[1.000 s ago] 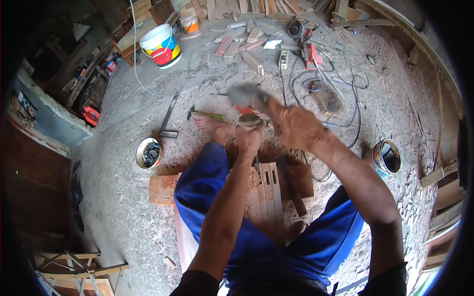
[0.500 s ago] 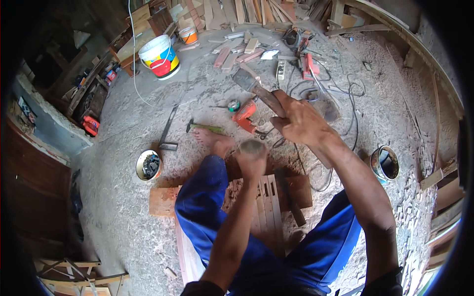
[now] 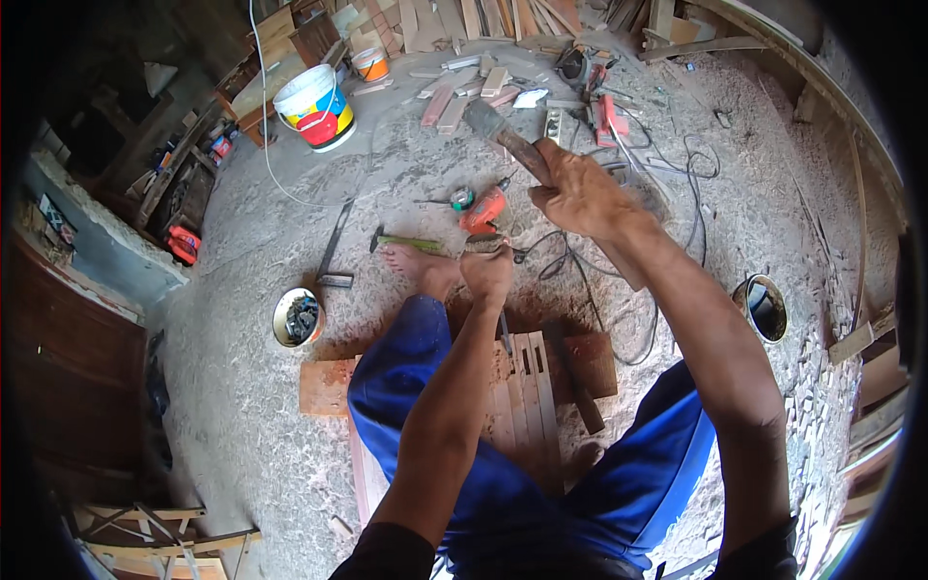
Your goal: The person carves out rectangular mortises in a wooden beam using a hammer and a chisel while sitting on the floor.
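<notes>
Chisel hdl (image 3: 484,244) partly hidden in L hand (image 3: 489,275); hammer hdl (image 3: 528,158) mid-part under R hand (image 3: 583,199); sleeves (image 3: 391,553) cut btm.

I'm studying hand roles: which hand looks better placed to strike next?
Probably the right hand: it grips a hammer-like tool, apparently raised, while the left hand holds a chisel-like tool by the slotted wood.

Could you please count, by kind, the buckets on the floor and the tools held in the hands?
Buckets: 4 (large multicoloured bucket, small orange bucket, left-side bucket, right-side bucket)
Held tools: 2 (hammer in right hand, chisel in left hand)
Total: 6
</notes>
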Motion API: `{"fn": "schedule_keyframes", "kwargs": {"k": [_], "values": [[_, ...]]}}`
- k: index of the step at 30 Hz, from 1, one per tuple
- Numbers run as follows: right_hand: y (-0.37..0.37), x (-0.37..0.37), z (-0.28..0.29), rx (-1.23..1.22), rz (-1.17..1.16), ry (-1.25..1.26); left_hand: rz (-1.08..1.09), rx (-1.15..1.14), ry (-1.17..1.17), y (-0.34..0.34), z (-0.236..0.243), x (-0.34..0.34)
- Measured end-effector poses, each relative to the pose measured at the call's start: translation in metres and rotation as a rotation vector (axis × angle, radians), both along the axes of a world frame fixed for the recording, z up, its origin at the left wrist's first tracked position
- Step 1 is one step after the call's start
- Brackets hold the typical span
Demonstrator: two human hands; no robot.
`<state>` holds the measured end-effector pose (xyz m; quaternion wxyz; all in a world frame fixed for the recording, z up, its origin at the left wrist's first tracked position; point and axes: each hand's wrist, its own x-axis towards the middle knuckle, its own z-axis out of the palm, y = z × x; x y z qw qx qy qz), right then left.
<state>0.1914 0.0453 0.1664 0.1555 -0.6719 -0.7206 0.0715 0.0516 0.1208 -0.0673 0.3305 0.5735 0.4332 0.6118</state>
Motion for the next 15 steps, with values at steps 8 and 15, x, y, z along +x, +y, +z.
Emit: {"fn": "schedule_keyframes", "kwargs": {"k": [8,15], "values": [[-0.067,0.016,-0.052,-0.499,0.054,0.183,-0.011,0.079,-0.036,-0.077,0.020,-0.009],[-0.041,0.026,-0.039,-0.284,-0.041,0.292,-0.065,-0.445,0.029,-0.001,-0.002,-0.010]]}}
